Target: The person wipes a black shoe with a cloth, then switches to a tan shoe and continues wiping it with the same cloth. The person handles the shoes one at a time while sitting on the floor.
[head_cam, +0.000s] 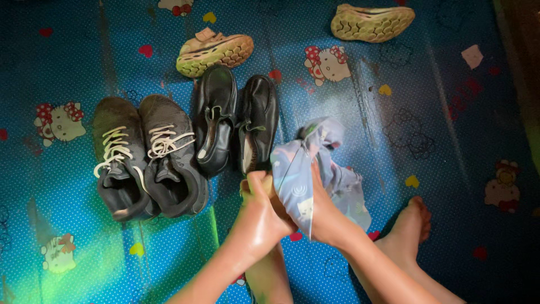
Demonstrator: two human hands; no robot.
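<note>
1. My left hand [264, 211] and right hand [323, 211] both close on a pale blue cloth [306, 169], bunched between them above the floor mat [427, 112].
2. Just left of the cloth, black leather shoes [236, 124] stand paired beside grey laced sneakers [146, 155], toes toward me.
3. Two tan shoes [216, 53] lie tipped, soles showing, well apart.
4. No container shows.

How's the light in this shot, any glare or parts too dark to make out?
Head view: uneven light, with a bright sheen on the blue mat right of the cloth and a green tint at lower left. The corners fall dark, worst at the right edge. The left hand and right hand look glossy. The black shoes lose detail in shadow.
</note>
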